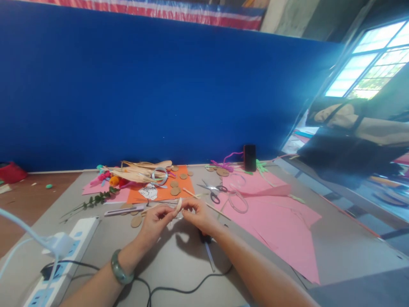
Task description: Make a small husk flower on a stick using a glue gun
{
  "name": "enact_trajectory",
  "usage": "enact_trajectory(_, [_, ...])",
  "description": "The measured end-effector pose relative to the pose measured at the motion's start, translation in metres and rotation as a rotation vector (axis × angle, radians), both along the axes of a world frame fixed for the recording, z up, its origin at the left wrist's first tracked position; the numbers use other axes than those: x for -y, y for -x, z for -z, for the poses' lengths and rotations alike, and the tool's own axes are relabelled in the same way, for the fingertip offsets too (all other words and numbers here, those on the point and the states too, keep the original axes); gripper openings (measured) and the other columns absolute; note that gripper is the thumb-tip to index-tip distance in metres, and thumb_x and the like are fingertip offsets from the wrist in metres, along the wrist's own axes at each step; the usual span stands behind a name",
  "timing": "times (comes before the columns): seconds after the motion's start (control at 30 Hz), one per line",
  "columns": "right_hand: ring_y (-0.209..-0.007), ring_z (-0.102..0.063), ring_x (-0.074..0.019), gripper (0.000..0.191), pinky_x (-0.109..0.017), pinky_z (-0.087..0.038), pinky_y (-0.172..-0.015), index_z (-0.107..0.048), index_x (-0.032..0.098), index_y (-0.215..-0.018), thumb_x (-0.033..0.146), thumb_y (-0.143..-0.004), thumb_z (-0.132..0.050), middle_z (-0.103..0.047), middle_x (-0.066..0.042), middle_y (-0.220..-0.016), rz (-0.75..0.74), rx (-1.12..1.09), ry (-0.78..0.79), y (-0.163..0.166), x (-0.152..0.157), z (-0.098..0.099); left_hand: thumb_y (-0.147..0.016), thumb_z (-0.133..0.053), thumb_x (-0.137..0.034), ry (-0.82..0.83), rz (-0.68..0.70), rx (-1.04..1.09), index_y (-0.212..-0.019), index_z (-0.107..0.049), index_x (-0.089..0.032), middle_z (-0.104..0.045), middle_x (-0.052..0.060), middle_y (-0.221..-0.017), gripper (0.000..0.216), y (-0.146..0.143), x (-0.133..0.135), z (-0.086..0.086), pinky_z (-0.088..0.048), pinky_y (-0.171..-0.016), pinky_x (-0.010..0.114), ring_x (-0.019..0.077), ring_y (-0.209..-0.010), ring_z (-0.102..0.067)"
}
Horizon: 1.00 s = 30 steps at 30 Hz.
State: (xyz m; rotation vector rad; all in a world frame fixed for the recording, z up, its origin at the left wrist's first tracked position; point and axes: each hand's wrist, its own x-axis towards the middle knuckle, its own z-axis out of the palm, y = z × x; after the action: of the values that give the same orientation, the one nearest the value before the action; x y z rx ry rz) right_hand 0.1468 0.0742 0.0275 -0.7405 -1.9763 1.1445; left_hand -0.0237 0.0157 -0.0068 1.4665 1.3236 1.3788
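Note:
My left hand (pixel 156 221) and my right hand (pixel 200 216) meet above the middle of the grey table, fingers pinched. Between their fingertips is a narrow, pale, curved strip (pixel 179 205), perhaps raffia; something thin and clear below it is too small to make out. A green bangle (pixel 120 268) circles my left wrist. Under my right forearm lies a dark tool, mostly hidden, with a whitish stick (pixel 210 257) jutting toward me. Scissors (pixel 213 189) lie partly spread beyond my right hand, beside a thin wooden stick (pixel 220 212). Left of my left hand is a utility knife (pixel 124 210).
Raffia (pixel 137 172), a tape roll (pixel 159 175) and round cork-coloured discs (pixel 175 191) lie on orange paper (pixel 185 170). Pink paper (pixel 287 230) covers the right side. A power strip (pixel 81 232) is at left; a black cable (pixel 188 291) crosses the front. A phone (pixel 249 157) stands against the blue partition (pixel 159 85).

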Motion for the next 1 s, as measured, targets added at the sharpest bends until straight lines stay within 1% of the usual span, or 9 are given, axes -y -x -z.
enact_trajectory(0.1, [-0.068, -0.053, -0.0126, 0.010, -0.024, -0.037, -0.064, -0.073, 0.018, -0.077, 0.017, -0.075, -0.063, -0.069, 0.000, -0.076, -0.013, -0.002, 0.023, -0.001, -0.001, -0.001, -0.081, -0.066, -0.038, -0.015, -0.006, -0.044, -0.074, -0.073, -0.016, -0.067, 0.005, -0.071, 0.023, 0.002, -0.003, 0.004, -0.045, -0.061, 0.026, 0.0170, -0.067, -0.060])
enact_trajectory(0.2, [-0.065, -0.051, -0.0125, 0.011, -0.024, -0.037, -0.063, -0.070, 0.017, -0.074, 0.024, -0.077, -0.064, -0.066, 0.000, -0.071, 0.039, 0.000, 0.077, -0.001, -0.004, 0.001, -0.082, -0.065, -0.032, -0.066, -0.062, -0.204, -0.083, -0.073, -0.017, -0.069, 0.007, -0.080, 0.017, 0.010, -0.007, 0.010, -0.047, -0.062, 0.028, 0.0188, -0.072, -0.062])
enact_trajectory(0.37, [-0.061, -0.048, -0.0123, 0.017, -0.025, -0.037, -0.061, -0.066, 0.016, -0.069, 0.030, -0.076, -0.064, -0.059, 0.001, -0.064, 0.156, -0.008, 0.143, -0.005, -0.014, 0.004, -0.084, -0.052, -0.013, -0.196, -0.147, -0.801, -0.104, -0.070, -0.021, -0.064, 0.012, -0.112, 0.027, 0.027, -0.013, 0.016, -0.044, -0.090, 0.043, 0.0267, -0.107, -0.056])
enact_trajectory(0.5, [-0.060, -0.045, -0.0116, 0.021, -0.025, -0.036, -0.060, -0.063, 0.016, -0.065, 0.034, -0.076, -0.064, -0.054, 0.002, -0.062, 0.182, -0.024, 0.146, -0.008, -0.018, 0.006, -0.087, -0.052, -0.014, -0.114, -0.124, -1.154, -0.096, -0.072, -0.022, -0.058, 0.015, -0.124, 0.024, 0.030, -0.012, 0.015, -0.038, -0.093, 0.051, 0.0328, -0.116, -0.050])
enact_trajectory(0.6, [-0.059, -0.044, -0.0113, 0.024, -0.025, -0.036, -0.060, -0.063, 0.015, -0.064, 0.036, -0.077, -0.063, -0.053, 0.002, -0.062, 0.179, -0.024, 0.150, -0.010, -0.019, 0.005, -0.087, -0.051, -0.012, -0.125, -0.088, -1.201, -0.085, -0.072, -0.021, -0.062, 0.014, -0.118, 0.022, 0.031, -0.012, 0.013, -0.037, -0.092, 0.050, 0.0321, -0.114, -0.051])
enact_trajectory(0.7, [-0.060, -0.045, -0.0118, 0.024, -0.024, -0.036, -0.058, -0.063, 0.015, -0.066, 0.037, -0.077, -0.064, -0.053, 0.002, -0.062, 0.217, -0.047, 0.151, -0.012, -0.020, 0.002, -0.087, -0.052, -0.015, -0.198, -0.099, -1.069, -0.089, -0.073, -0.021, -0.068, 0.012, -0.107, 0.021, 0.032, -0.012, 0.009, -0.037, -0.092, 0.048, 0.0297, -0.108, -0.054])
enact_trajectory(0.8, [-0.060, -0.046, -0.0124, 0.025, -0.024, -0.036, -0.057, -0.066, 0.015, -0.070, 0.039, -0.078, -0.063, -0.054, 0.002, -0.062, 0.318, -0.093, 0.131, -0.014, -0.021, -0.002, -0.087, -0.056, -0.023, -0.217, -0.159, -0.723, -0.092, -0.074, -0.021, -0.072, 0.011, -0.096, 0.020, 0.029, -0.011, 0.004, -0.042, -0.087, 0.044, 0.0266, -0.096, -0.060])
enact_trajectory(0.9, [-0.056, -0.044, -0.0122, 0.026, -0.025, -0.036, -0.055, -0.069, 0.015, -0.073, 0.041, -0.078, -0.063, -0.054, 0.001, -0.060, 0.367, -0.106, 0.127, -0.016, -0.021, -0.005, -0.080, -0.065, -0.032, -0.079, -0.203, -0.215, -0.086, -0.076, -0.019, -0.074, 0.009, -0.083, 0.019, 0.020, -0.008, -0.004, -0.049, -0.072, 0.037, 0.0232, -0.078, -0.064])
enact_trajectory(1.0, [-0.054, -0.043, -0.0116, 0.029, -0.024, -0.036, -0.053, -0.070, 0.015, -0.073, 0.043, -0.077, -0.064, -0.055, 0.001, -0.058, 0.334, -0.102, 0.159, -0.015, -0.018, -0.006, -0.072, -0.073, -0.038, 0.091, -0.105, 0.142, -0.076, -0.076, -0.016, -0.074, 0.008, -0.077, 0.022, 0.009, -0.003, -0.013, -0.048, -0.058, 0.027, 0.0176, -0.066, -0.062])
